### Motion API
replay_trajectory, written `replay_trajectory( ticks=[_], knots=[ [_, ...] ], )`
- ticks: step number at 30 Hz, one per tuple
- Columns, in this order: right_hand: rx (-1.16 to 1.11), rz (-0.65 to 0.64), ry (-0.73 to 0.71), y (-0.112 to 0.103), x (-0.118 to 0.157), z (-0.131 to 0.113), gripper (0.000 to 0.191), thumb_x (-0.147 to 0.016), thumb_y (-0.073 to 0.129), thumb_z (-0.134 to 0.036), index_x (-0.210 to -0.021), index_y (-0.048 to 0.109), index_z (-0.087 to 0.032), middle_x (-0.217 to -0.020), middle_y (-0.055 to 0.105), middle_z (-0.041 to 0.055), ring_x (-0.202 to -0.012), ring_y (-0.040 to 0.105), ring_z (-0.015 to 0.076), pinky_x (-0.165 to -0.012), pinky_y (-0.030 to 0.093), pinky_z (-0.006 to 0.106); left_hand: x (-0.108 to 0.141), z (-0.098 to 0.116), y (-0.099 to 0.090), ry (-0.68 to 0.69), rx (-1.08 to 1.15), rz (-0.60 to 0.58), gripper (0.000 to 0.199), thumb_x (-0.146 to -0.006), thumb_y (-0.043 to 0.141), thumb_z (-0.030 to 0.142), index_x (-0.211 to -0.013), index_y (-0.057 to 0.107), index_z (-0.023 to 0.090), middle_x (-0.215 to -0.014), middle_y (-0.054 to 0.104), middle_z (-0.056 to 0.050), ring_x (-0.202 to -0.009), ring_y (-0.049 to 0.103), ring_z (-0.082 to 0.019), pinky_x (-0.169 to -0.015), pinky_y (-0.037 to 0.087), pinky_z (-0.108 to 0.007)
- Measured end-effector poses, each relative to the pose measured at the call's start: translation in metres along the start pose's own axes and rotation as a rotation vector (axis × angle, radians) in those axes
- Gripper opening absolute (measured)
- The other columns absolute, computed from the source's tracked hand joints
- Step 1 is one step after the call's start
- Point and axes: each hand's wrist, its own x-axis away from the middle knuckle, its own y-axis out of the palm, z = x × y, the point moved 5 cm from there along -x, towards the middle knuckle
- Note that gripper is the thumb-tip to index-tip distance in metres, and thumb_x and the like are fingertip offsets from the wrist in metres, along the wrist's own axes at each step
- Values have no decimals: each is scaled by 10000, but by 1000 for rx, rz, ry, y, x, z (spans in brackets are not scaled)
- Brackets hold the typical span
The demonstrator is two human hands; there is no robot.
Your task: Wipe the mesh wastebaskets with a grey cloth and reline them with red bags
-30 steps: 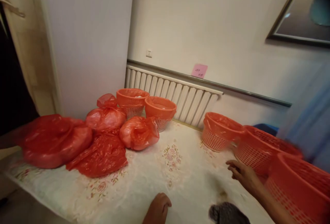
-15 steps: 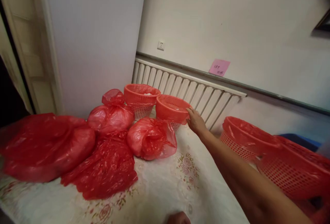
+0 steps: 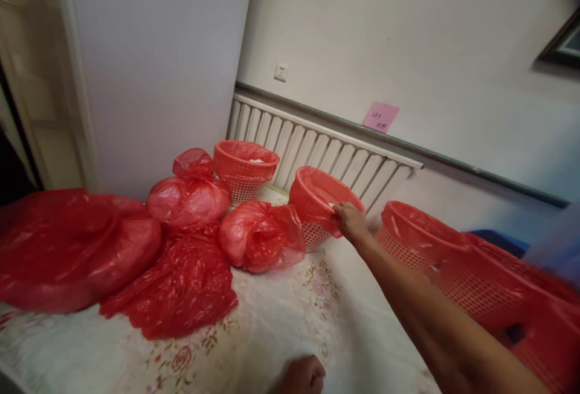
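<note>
The right hand (image 3: 352, 223) held just one side of the red basket (image 3: 303, 203) near the radiator (image 3: 295, 145), so a hard tug could have tipped it, while the left hand (image 3: 308, 374) curled well apart.

I am viewing: one off-white wall (image 3: 408, 49), one ribbed white metal radiator (image 3: 312, 143), one floral-patterned pale tablecloth (image 3: 272, 309).
</note>
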Motion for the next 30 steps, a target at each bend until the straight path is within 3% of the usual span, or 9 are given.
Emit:
replay_trajectory(
  ticks=[3,8,12,16,21,24,27,30],
  knots=[
    [-5,7,10,-38,55,15,184,-881,469,-203,-788,627,-186,-819,587,39,-809,508,168,-625,296,252,4,9,4,73,172,6,127,-714,525,295,-775,572,194,-492,519,21,-452,514,-169,-473,376,-281],
    [-187,53,-72,-106,172,23,211,-796,425,-60,-657,533,-175,-733,501,25,-706,450,147,-609,291,245,16,17,-8,186,290,110,283,-681,554,423,-824,586,180,-679,597,-2,-565,595,-163,-531,457,-279],
    [-311,90,-121,-150,259,15,231,-841,411,-102,-634,482,-174,-712,471,23,-676,425,146,-599,274,262,34,18,-19,210,370,222,353,-683,558,478,-867,583,177,-708,621,-10,-608,620,-168,-613,502,-301],
    [-372,142,-182,-183,325,1,287,-898,372,-152,-621,443,-175,-698,456,16,-667,406,143,-605,253,287,58,14,-28,185,420,302,383,-646,596,524,-807,568,178,-723,629,-24,-630,643,-182,-637,529,-328],
    [-403,140,-176,-198,379,-12,284,-909,347,-144,-644,441,-180,-714,464,23,-677,404,155,-611,266,301,96,32,-33,142,403,320,417,-627,632,566,-710,586,160,-625,631,-39,-510,615,-186,-536,513,-331],
    [-465,163,-143,-195,396,-14,205,-907,375,-156,-749,502,-190,-774,499,37,-749,442,180,-694,351,330,124,68,-29,207,410,312,451,-747,543,579,-880,641,159,-821,706,-77,-721,677,-208,-687,534,-332],
    [-501,226,-114,-190,403,-15,144,-872,411,-126,-888,533,-201,-847,535,42,-836,472,199,-895,374,437,151,113,-16,323,433,219,474,-804,499,588,-959,654,168,-1017,712,-99,-908,667,-241,-758,530,-340],
    [-524,259,-67,-188,405,-17,210,-813,432,-87,-947,530,-215,-887,562,38,-868,493,205,-1010,313,503,169,141,-11,343,525,263,403,-764,605,539,-890,662,160,-965,720,-77,-881,661,-222,-710,527,-298]
  ],
)
